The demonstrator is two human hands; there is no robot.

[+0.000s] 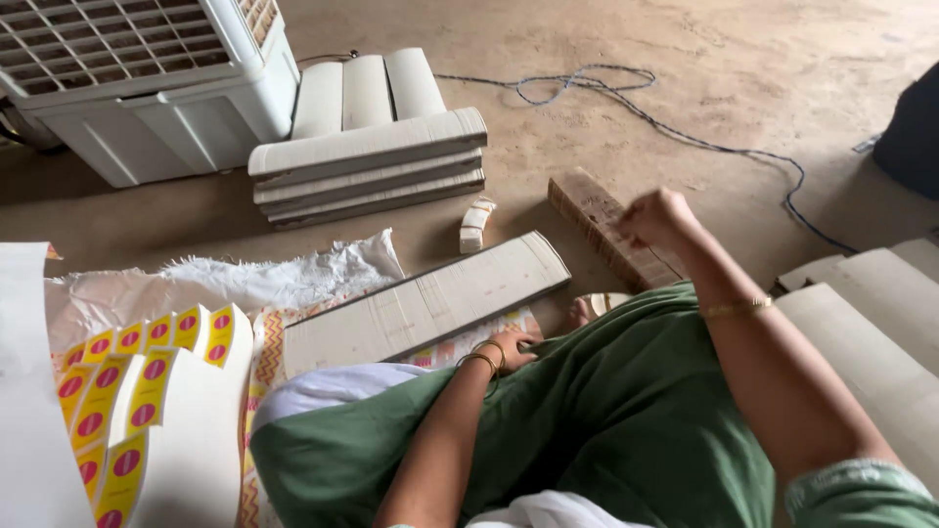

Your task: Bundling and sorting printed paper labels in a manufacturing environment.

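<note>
Right hand (657, 217) is curled into a closed fist, raised just above a narrow brown cardboard strip with printed lines (608, 233) that lies on the concrete floor (743, 88); whether the fist pinches anything cannot be told. Left hand (513, 346) rests with fingers bent at the lap, on the edge of the green cloth garment (606, 420), right beside the near end of a long flat grey cardboard panel (421, 305) that lies slanted in front of the person. Gold bangles sit on both wrists. Just beyond the panel a small folded white card piece (476, 225) stands on the floor. Further back lies a stack of folded grey cardboard sheets (370, 166), with a white plastic air cooler (147, 88) to its left. Sheets of yellow labels with red dots (117, 401) lie at the left on crumpled white plastic wrap (245, 279). More pale cardboard panels (880, 332) lie at the right, and a blue cable (685, 132) trails across the floor.
</note>
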